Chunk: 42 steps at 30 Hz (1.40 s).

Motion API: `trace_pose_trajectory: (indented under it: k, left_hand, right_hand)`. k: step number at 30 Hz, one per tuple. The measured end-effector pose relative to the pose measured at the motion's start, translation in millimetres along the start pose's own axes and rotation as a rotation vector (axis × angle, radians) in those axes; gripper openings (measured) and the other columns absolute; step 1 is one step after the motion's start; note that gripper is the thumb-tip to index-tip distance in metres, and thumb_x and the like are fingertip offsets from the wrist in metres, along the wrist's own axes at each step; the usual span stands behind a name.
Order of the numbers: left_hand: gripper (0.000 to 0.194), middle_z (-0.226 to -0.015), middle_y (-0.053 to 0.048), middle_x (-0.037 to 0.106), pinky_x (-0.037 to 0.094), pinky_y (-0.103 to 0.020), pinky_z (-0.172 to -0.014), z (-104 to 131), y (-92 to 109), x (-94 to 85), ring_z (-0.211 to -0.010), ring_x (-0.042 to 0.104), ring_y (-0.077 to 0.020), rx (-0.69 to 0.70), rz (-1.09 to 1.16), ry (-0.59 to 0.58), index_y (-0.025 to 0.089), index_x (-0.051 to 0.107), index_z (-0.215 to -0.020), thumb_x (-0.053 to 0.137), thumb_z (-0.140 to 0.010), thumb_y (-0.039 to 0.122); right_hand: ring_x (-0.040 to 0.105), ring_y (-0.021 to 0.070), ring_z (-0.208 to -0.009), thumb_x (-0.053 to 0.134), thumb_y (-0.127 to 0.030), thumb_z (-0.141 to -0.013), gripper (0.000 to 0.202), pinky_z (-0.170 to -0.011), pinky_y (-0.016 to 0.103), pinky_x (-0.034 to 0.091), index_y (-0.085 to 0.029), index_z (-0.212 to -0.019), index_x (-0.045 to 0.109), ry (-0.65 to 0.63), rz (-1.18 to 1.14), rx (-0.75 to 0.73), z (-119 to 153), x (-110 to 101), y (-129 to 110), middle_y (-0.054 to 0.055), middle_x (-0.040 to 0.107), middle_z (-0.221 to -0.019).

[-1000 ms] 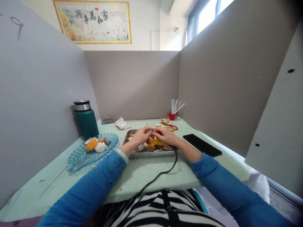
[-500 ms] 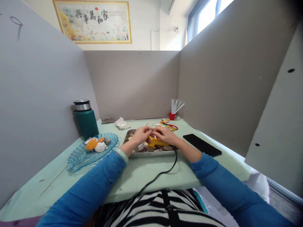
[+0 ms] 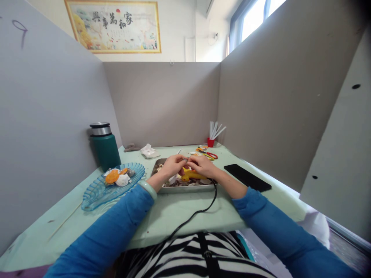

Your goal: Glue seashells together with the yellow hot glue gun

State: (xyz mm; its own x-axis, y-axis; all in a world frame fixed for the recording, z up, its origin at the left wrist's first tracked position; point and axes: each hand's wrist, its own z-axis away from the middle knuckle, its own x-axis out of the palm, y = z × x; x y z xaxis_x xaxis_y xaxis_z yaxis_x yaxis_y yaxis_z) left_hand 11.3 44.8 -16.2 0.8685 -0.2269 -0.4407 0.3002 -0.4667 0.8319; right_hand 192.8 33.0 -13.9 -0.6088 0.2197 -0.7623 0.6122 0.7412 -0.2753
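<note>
Above a metal tray (image 3: 185,189) of shells and small stones, my left hand (image 3: 174,165) and my right hand (image 3: 203,166) meet fingertip to fingertip. Both are closed in a pinch around something small and greyish, mostly hidden by the fingers. Under my right hand, a yellow hot glue gun (image 3: 189,176) lies in the tray. Its black cable (image 3: 199,211) runs over the tray's near rim toward my lap. A pale stick-like thing shows in the tray below my left hand.
At left, a blue scalloped dish (image 3: 95,195) holds orange and white shells, with a green bottle (image 3: 106,150) behind it. Scissors (image 3: 211,155), a red cup (image 3: 211,143) of glue sticks and crumpled tissue (image 3: 149,151) lie behind the tray. A black phone-like slab (image 3: 247,177) is at right. Grey partitions enclose the table.
</note>
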Motion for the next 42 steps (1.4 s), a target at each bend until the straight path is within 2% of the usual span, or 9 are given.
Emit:
trace_pose_trajectory:
  k: [17, 26, 33, 42]
  left_hand:
    - [0.023, -0.051, 0.001, 0.057, 0.044, -0.018, -0.046, 2.0, 6.9, 1.6, -0.044, 0.057, -0.0096, -0.043, 0.012, -0.018, 0.013, 0.063, -0.095, 0.05, -0.082, 0.026]
    - [0.022, -0.053, 0.001, 0.058, 0.046, -0.019, -0.047, 0.3, 1.5, 0.8, -0.044, 0.058, -0.0102, -0.024, -0.015, -0.026, 0.014, 0.062, -0.096, 0.049, -0.081, 0.025]
    - [0.023, -0.056, 0.0, 0.061, 0.046, -0.019, -0.047, 1.2, 4.7, 1.1, -0.044, 0.057, -0.0098, -0.036, -0.02, -0.001, 0.014, 0.063, -0.097, 0.051, -0.079, 0.021]
    - [0.024, -0.052, 0.001, 0.058, 0.045, -0.018, -0.047, 0.7, 2.9, 1.6, -0.044, 0.057, -0.0092, -0.041, -0.005, -0.015, 0.014, 0.065, -0.097, 0.052, -0.079, 0.024]
  right_hand:
    - [0.047, 0.0105, -0.06, 0.045, -0.033, -0.091, 0.027, -0.059, 0.022, 0.029, -0.016, -0.078, 0.062, 0.005, 0.014, -0.006, -0.5, -0.9, -1.6, 0.001, 0.058, -0.065]
    - [0.045, 0.0098, -0.058, 0.046, -0.031, -0.089, 0.025, -0.056, 0.021, 0.027, -0.016, -0.079, 0.063, 0.001, 0.037, -0.016, 0.2, -0.8, -1.4, 0.0, 0.057, -0.063]
    - [0.046, 0.0099, -0.058, 0.048, -0.029, -0.088, 0.021, -0.057, 0.021, 0.028, -0.016, -0.08, 0.063, -0.018, 0.03, -0.022, 0.6, -0.7, -1.7, 0.001, 0.058, -0.065]
    - [0.045, 0.01, -0.058, 0.047, -0.03, -0.089, 0.023, -0.057, 0.022, 0.028, -0.016, -0.079, 0.063, -0.003, 0.034, -0.022, -0.1, 0.1, -1.3, 0.001, 0.059, -0.065]
